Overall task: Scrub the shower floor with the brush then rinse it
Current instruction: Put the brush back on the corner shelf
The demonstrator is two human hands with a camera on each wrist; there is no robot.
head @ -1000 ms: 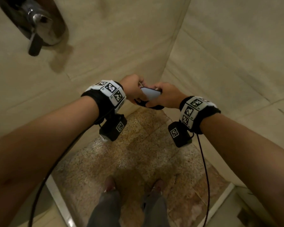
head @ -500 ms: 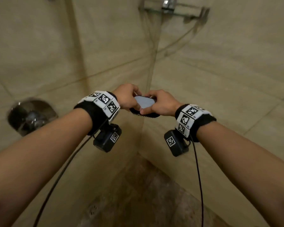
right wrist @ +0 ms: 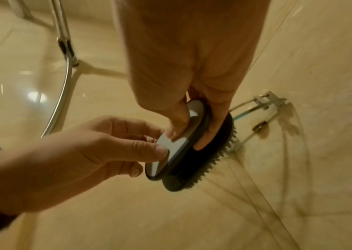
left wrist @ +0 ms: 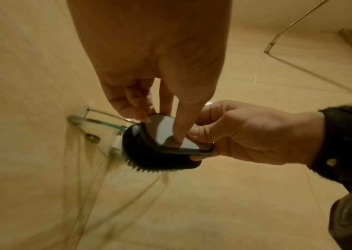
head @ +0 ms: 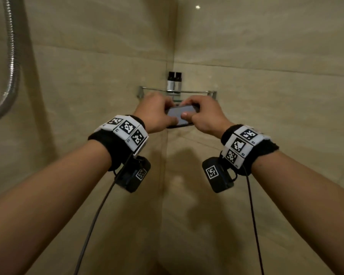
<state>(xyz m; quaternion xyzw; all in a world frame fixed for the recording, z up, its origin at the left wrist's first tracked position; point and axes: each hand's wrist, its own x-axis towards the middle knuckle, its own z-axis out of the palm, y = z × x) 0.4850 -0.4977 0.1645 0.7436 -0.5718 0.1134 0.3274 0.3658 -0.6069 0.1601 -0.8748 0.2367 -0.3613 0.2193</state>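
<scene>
A black scrub brush (head: 179,116) with a grey top and short bristles is held between both hands at chest height, just in front of the glass corner shelf (head: 199,92). My left hand (head: 157,114) pinches its left end, thumb pressed on the grey top (left wrist: 164,130). My right hand (head: 204,114) grips the right end, thumb on top and fingers curled under the handle (right wrist: 192,162). In the left wrist view the brush's black base (left wrist: 160,158) nearly touches the shelf edge (left wrist: 98,125). The shower floor is out of view.
Two small dark-capped bottles (head: 174,81) stand at the back of the shelf in the corner. A metal shower hose (head: 12,56) hangs at the left, also seen as a hose (right wrist: 63,101) in the right wrist view. Beige tiled walls (head: 266,56) close in on both sides.
The view has swung up from the wet floor to the corner shelf. Both hands have risen with the brush toward the shelf, keeping their hold.
</scene>
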